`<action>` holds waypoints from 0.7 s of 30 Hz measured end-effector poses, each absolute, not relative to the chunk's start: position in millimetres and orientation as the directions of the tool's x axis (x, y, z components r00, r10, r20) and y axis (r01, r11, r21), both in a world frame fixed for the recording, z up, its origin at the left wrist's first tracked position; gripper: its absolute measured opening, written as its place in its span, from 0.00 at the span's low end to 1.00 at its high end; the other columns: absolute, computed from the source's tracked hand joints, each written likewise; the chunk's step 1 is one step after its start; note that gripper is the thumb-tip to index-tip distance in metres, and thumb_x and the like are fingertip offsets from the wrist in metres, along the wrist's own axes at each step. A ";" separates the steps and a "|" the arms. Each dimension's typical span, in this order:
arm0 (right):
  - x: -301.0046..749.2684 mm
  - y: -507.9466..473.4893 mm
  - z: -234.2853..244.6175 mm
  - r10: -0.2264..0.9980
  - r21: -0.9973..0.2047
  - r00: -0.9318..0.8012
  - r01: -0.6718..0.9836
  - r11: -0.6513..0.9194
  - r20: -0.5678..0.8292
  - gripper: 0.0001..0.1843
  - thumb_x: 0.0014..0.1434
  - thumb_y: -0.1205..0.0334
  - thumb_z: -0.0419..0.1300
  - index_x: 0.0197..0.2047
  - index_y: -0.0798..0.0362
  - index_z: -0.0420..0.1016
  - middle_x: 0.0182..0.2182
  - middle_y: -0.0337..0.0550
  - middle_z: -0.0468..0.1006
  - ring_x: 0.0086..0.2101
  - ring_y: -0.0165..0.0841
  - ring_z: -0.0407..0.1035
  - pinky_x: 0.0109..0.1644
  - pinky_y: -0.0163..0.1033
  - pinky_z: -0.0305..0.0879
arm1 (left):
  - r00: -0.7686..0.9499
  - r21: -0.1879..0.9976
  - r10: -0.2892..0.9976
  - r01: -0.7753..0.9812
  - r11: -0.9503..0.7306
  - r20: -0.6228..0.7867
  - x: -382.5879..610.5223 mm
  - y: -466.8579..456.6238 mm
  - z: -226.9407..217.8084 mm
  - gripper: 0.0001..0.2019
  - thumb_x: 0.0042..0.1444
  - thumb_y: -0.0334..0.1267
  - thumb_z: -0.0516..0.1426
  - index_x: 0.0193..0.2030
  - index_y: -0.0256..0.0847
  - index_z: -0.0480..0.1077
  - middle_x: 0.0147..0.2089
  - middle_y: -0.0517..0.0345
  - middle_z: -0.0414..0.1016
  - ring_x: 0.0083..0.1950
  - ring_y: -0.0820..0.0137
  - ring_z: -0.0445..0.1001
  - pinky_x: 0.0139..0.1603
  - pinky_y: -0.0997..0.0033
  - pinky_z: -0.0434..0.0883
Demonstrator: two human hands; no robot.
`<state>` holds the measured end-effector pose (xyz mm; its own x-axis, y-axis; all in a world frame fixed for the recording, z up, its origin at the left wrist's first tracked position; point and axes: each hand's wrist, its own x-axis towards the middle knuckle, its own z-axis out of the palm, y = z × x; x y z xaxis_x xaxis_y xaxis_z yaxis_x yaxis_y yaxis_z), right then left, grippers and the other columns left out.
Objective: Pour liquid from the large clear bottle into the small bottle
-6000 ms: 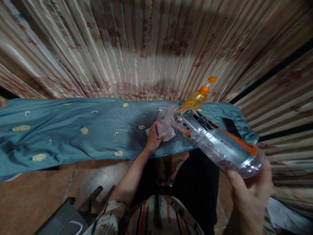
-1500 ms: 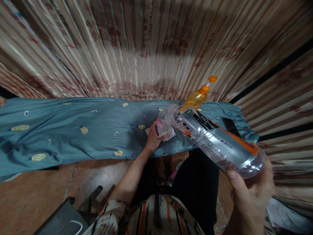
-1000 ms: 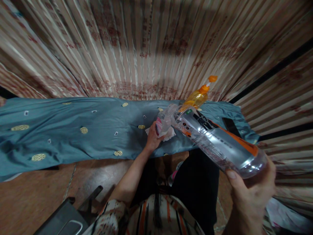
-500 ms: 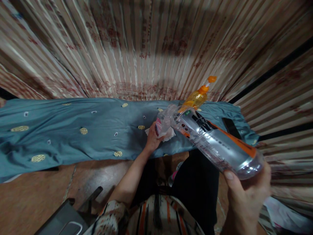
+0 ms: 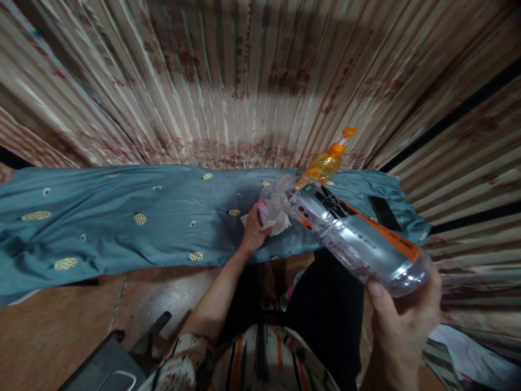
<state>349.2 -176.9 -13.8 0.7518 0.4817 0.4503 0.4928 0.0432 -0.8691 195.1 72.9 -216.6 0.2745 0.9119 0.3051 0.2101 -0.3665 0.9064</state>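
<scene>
My right hand is wrapped round the base of a large clear plastic bottle with a silver and orange label. The bottle is tilted, its narrow end pointing up and left over the cloth. My left hand is closed on a clear, shiny plastic item with a pink patch; whether this is a cup, a bag or a small bottle I cannot tell. It meets or overlaps the bottle's narrow end. Under it, beside my left fingers, shows white tissue-like material. The bottle's mouth is hard to make out.
Behind the large bottle stands an orange pump bottle. A dark phone-like slab lies on the right of the teal patterned cloth. Pleated curtains hang behind. A grey chair-like object is at lower left.
My right hand and the large bottle have shifted slightly to the left. The left hand stays almost where it was, still closed on the clear plastic item.
</scene>
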 end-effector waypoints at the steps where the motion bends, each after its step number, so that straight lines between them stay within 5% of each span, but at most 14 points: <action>1: 349.4 -176.8 -14.2 0.480 -0.865 0.749 0.500 0.044 0.457 0.55 0.48 0.42 0.82 0.72 0.56 0.71 0.65 0.57 0.76 0.65 0.57 0.71 0.78 0.69 0.56 | 0.270 0.909 0.916 0.214 -0.358 0.297 194.8 73.2 -217.4 0.50 0.50 0.46 0.77 0.76 0.44 0.61 0.73 0.39 0.75 0.74 0.45 0.75 0.78 0.40 0.70; 11: 349.5 -173.8 -14.5 0.487 -0.867 0.744 0.495 0.058 0.457 0.54 0.49 0.39 0.81 0.72 0.53 0.71 0.65 0.56 0.77 0.63 0.53 0.72 0.75 0.66 0.62 | 0.260 0.922 0.928 0.211 -0.323 0.266 193.0 76.1 -225.9 0.53 0.48 0.50 0.79 0.76 0.43 0.60 0.77 0.35 0.71 0.78 0.42 0.71 0.82 0.37 0.66; 21: 353.3 -170.1 -12.6 0.466 -0.835 0.724 0.547 0.063 0.509 0.54 0.48 0.36 0.81 0.70 0.55 0.74 0.61 0.57 0.79 0.59 0.53 0.74 0.68 0.61 0.71 | 0.248 0.927 0.935 0.213 -0.308 0.253 194.8 73.2 -218.3 0.51 0.47 0.41 0.78 0.76 0.43 0.62 0.77 0.37 0.71 0.78 0.43 0.72 0.82 0.37 0.66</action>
